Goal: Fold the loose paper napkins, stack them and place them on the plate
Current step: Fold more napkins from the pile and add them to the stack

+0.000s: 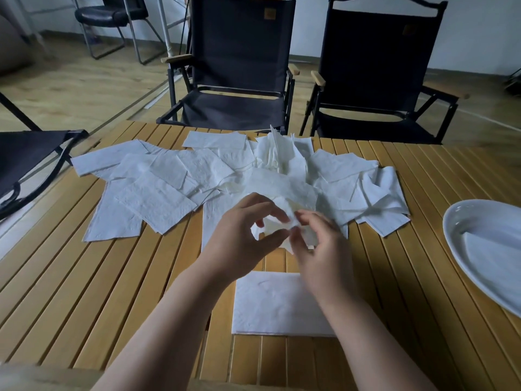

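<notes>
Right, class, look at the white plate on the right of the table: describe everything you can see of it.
The plate is white, smooth and glossy, like glazed ceramic, seemingly oval, shallow with a broad raised rim. It lies flat on the slatted wooden table at its right side, partly cut off by the picture's edge. A white folded napkin lies flat in its well. Nothing else in view touches it.

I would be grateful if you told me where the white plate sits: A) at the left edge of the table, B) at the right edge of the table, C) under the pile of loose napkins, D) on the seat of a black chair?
B: the white plate lies at the right edge of the table, to the right of the left hand and the right hand, which pinch a napkin between them.
</notes>
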The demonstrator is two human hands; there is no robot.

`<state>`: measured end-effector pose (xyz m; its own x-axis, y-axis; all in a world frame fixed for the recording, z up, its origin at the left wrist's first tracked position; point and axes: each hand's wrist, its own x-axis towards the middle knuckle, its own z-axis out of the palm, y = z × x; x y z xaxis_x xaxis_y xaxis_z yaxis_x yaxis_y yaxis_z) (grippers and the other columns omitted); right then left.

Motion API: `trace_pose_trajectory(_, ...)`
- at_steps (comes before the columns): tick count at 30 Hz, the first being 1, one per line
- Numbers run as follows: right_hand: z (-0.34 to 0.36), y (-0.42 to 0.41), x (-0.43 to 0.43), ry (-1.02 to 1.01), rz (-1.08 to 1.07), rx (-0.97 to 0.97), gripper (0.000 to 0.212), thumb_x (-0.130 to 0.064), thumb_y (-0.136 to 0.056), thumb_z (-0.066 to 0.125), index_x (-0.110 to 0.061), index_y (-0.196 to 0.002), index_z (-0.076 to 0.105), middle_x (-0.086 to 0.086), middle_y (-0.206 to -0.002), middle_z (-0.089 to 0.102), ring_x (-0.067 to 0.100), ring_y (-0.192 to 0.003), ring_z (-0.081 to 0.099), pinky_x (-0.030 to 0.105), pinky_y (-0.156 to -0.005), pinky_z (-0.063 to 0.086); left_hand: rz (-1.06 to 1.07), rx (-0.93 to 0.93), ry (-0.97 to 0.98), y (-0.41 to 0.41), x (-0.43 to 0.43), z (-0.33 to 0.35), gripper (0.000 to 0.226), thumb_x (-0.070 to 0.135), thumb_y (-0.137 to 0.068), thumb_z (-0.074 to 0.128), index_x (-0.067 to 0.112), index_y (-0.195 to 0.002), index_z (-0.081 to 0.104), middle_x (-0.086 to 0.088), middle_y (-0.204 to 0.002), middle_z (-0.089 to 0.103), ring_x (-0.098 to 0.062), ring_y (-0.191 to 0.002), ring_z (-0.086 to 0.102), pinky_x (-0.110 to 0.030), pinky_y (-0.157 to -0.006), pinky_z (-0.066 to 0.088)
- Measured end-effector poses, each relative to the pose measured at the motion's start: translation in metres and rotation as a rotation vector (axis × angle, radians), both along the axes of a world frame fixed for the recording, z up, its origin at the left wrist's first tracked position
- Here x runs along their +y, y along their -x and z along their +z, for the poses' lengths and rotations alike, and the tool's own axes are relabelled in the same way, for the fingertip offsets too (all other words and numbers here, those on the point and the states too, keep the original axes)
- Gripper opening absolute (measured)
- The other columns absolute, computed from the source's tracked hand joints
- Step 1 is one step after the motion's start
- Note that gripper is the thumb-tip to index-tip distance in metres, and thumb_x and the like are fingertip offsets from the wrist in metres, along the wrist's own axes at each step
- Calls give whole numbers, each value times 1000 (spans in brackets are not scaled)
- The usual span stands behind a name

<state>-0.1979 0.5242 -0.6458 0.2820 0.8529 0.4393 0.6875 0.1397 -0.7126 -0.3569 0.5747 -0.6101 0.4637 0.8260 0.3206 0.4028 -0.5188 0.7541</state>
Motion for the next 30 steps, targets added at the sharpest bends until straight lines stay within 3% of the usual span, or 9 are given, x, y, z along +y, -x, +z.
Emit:
trace_pose_trajectory(2,11,-3,-3,-7,18,120,19,-23,-94,64,-21,-112,68,-12,-104,69,-2,-95,66,11,-70,54,25,50,4,0,4,-5,39,27,-83,78,32,-119,66,16,-119,55,-2,-101,51,-11,-76,40)
trace_pose_trajectory(5,24,-10,-9,-38,105,184,11,-13,-95,64,-24,-93,61,-14,-82,66,4,-80,66,9,-52,46,78,129,25,0,6,-9,57,35,-84,75,41,-136,51,17,-141,44,-10,-126,41,-31,-93,47)
trace_pose_trajectory(11,31,-21,-9,-85,172,85,11,-32,-88,65,-22,-87,62,-14,-76,65,7,-78,66,15,-57,49,128,75,-26,0,7,-7,31,14,-89,70,33,-113,72,22,-128,59,-7,-115,51,-29,-90,47)
trace_pose_trajectory(13,30,-26,-9,-71,107,73,14,-33,-88,70,-20,-91,65,-16,-85,70,1,-87,68,14,-62,53,111,18,115,2,5,-2,25,15,-92,66,31,-107,75,22,-110,70,3,-99,61,-22,-82,48)
trace_pose_trajectory(16,34,-29,-9,3,21,280,15,-31,-86,74,-20,-94,69,-13,-86,73,0,-87,69,14,-65,51,28,-134,478,4,0,9,21,27,-92,60,17,-94,78,-12,-90,73,-13,-80,65,-33,-77,46)
trace_pose_trajectory(21,41,-32,-7,250,-10,656,50,-70,-78,63,-26,-100,74,-19,-88,73,-7,-85,66,22,-75,51,74,-484,1017,6,1,16,26,21,-95,60,1,-103,75,-26,-105,71,-33,-90,66,-42,-83,53)
trace_pose_trajectory(23,40,-34,-5,388,57,877,63,-74,-80,58,-22,-111,74,-8,-102,76,9,-98,71,31,-79,54,142,-571,1079,7,3,15,27,22,-95,61,3,-108,74,-22,-112,71,-35,-100,68,-49,-94,53)
trace_pose_trajectory(26,42,-34,-6,406,170,1088,54,-57,-79,63,-17,-114,72,3,-103,76,16,-90,72,29,-66,56,215,-626,1094,9,7,16,27,22,-95,61,5,-114,70,-15,-112,73,-34,-107,69,-53,-96,53)
trace_pose_trajectory(30,42,-38,-6,367,237,1081,25,-31,-76,71,-20,-98,75,3,-98,75,18,-90,71,29,-67,56,251,-458,1044,12,7,16,38,27,-81,75,-2,-105,71,-15,-90,65,-30,-81,61,-40,-72,45)
